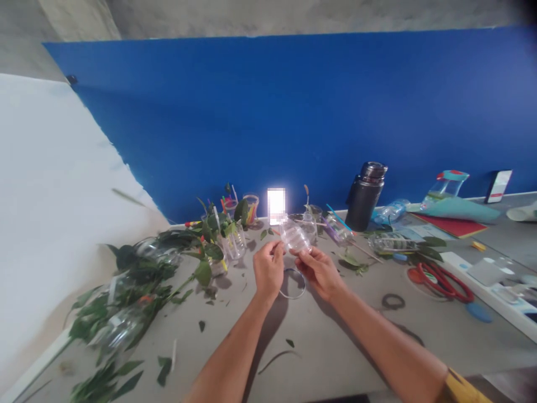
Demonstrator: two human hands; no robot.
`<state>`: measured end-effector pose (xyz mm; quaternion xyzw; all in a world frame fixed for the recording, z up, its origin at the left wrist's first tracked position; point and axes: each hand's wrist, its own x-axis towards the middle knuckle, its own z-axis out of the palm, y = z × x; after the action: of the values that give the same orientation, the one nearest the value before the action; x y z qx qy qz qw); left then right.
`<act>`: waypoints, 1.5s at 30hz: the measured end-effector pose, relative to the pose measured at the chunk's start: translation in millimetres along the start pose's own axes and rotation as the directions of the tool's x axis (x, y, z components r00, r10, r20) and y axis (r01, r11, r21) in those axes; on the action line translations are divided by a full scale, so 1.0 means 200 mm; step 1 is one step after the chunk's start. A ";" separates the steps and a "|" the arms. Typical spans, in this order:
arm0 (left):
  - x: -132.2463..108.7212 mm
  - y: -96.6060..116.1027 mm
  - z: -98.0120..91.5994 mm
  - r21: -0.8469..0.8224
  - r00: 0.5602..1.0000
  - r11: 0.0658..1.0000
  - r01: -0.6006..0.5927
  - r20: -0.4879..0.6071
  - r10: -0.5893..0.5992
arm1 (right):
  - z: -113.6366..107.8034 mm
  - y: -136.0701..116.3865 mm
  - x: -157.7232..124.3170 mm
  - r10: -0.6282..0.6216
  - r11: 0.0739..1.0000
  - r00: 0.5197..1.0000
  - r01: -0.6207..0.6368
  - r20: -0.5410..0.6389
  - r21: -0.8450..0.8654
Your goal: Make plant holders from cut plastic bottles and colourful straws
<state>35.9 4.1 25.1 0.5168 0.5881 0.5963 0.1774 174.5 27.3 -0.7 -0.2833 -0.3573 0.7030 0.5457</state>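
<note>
Blue wall panel (268,112) backs a grey desk (235,364). Above its middle, toward the back edge, the right hand (322,272) holds a clear plastic bottle (297,238); the left hand (269,268) bends its fingers close beside it, whether gripping I cannot tell. Black thermos (364,202) stands near the back edge, red-handled scissors (448,290) lie rightward, leafy cuttings (93,318) leftward.

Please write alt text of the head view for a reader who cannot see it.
A person's right hand holds a clear plastic container over a grey table, the left hand close beside it. Leafy cuttings lie to the left; a dark flask stands to the right, before a blue panel.
</note>
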 end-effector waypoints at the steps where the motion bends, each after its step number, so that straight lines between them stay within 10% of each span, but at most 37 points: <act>1: 0.00 0.00 0.00 0.021 1.000 1.000 0.006 0.005 -0.006 | 0.00 0.00 0.00 -0.019 0.999 1.000 0.018 -0.005 -0.032; 11: 0.02 -0.03 -0.01 0.222 0.997 0.973 0.058 0.035 -0.067 | -0.01 0.02 -0.02 -0.251 0.830 0.968 0.212 -0.006 -0.515; 16: 0.03 -0.01 -0.02 0.227 0.998 0.973 0.048 0.023 -0.055 | 0.00 0.01 -0.02 -0.209 0.902 0.978 0.186 -0.017 -0.389; 22: 0.05 0.02 -0.02 -0.177 0.994 0.980 0.095 0.069 -0.084 | -0.01 -0.05 0.00 -0.043 0.999 0.999 0.043 -0.010 -0.010; 32: 0.05 0.02 -0.01 -0.644 0.919 0.657 0.392 0.243 -0.310 | -0.06 -0.11 0.06 0.215 0.853 0.977 -0.193 0.011 0.485; 40: 0.09 -0.02 -0.03 -0.573 0.930 0.758 0.311 0.020 -0.366 | -0.13 -0.16 0.05 0.215 0.872 0.973 -0.231 0.086 0.432; 45: 0.08 0.14 -0.13 -0.573 0.960 0.771 0.278 0.187 -0.207 | -0.16 -0.17 0.05 0.105 0.971 0.990 -0.122 0.092 0.205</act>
<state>19.2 -2.6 61.4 0.3878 0.4226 0.6920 0.4384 216.8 48.2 7.7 -0.2153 -0.2860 0.7777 0.5167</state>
